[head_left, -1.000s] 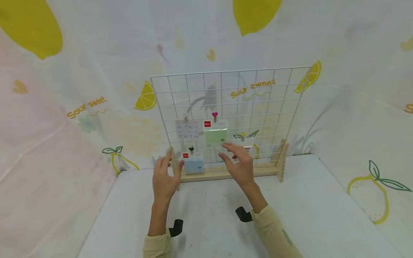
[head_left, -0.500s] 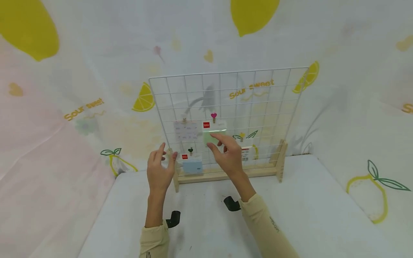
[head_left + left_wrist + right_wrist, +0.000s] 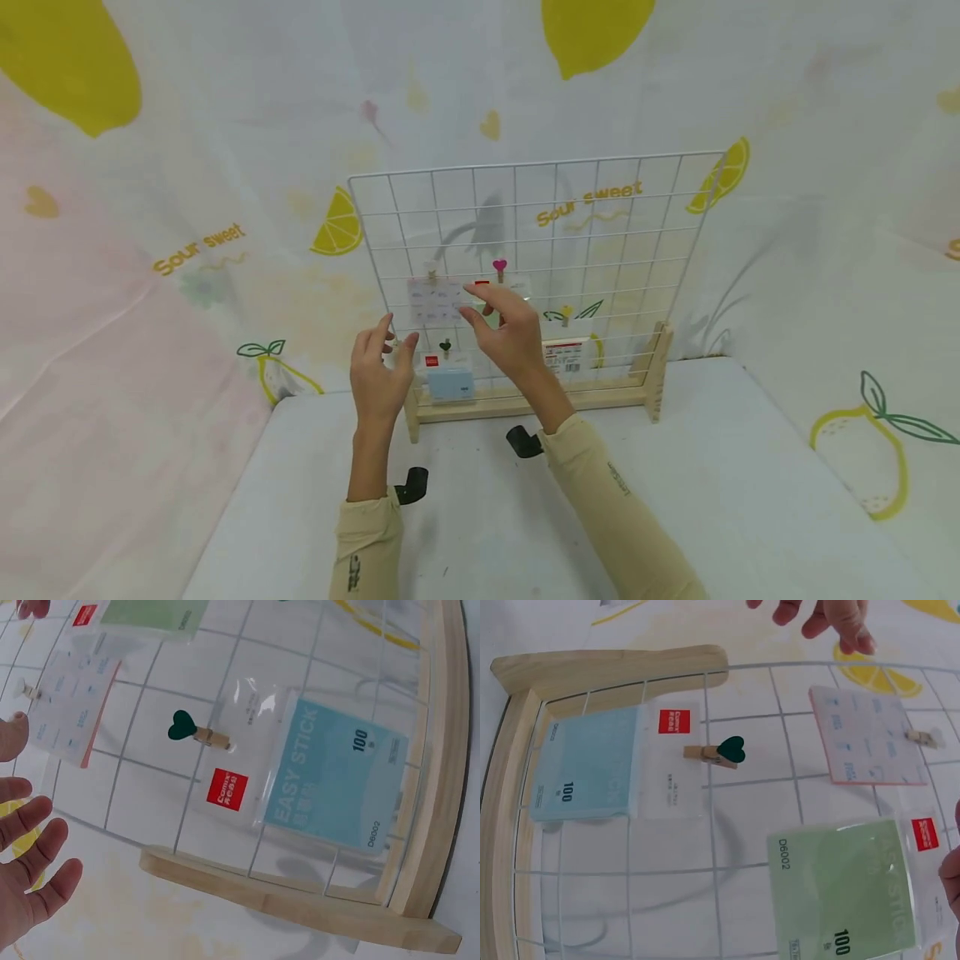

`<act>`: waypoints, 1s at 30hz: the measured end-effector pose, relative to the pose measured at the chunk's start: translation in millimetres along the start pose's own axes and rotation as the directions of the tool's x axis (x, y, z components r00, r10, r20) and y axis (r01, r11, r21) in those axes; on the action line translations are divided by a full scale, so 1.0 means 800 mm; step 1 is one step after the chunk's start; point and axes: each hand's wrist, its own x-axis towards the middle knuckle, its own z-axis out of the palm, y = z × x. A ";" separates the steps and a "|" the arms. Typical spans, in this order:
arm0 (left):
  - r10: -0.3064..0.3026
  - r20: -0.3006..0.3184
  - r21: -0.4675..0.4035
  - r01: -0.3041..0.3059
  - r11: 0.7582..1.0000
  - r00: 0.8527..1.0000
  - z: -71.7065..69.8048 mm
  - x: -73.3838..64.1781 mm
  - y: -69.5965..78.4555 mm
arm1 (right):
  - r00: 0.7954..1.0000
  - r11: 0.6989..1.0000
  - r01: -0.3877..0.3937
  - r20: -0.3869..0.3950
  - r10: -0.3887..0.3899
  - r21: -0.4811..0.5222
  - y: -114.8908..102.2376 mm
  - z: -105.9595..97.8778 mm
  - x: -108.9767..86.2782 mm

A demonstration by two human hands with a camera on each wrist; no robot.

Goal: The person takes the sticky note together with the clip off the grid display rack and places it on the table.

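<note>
The left hand point(image 3: 379, 379) has risen, the right hand point(image 3: 513, 337) risen leftward across the green pack point(image 3: 840, 889).

A white tabletop point(image 3: 750, 500) lies before a pale backdrop point(image 3: 262, 100) printed with yellow lemons point(image 3: 598, 33), hearts point(image 3: 491, 125) and "Sour sweet" lettering point(image 3: 201, 247).

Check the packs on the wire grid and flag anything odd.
The white pack below the yellow clip shows a barcode, so it may hang back to front; the blue pack and green pack show printed fronts. I see nothing spilled or damaged.
</note>
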 end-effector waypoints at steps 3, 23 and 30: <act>0.007 -0.001 0.005 -0.007 1.000 1.000 0.003 0.005 0.002 | 1.000 1.000 0.012 0.016 -0.011 -0.007 -0.001 0.007 0.010; -0.064 0.021 -0.002 0.064 0.998 0.998 0.020 0.022 0.008 | 0.982 0.990 0.014 0.189 0.013 -0.142 -0.011 0.024 0.065; -0.034 0.023 -0.003 0.034 0.999 0.999 0.025 0.034 0.015 | 0.967 0.972 0.040 0.252 0.020 -0.232 -0.016 0.032 0.077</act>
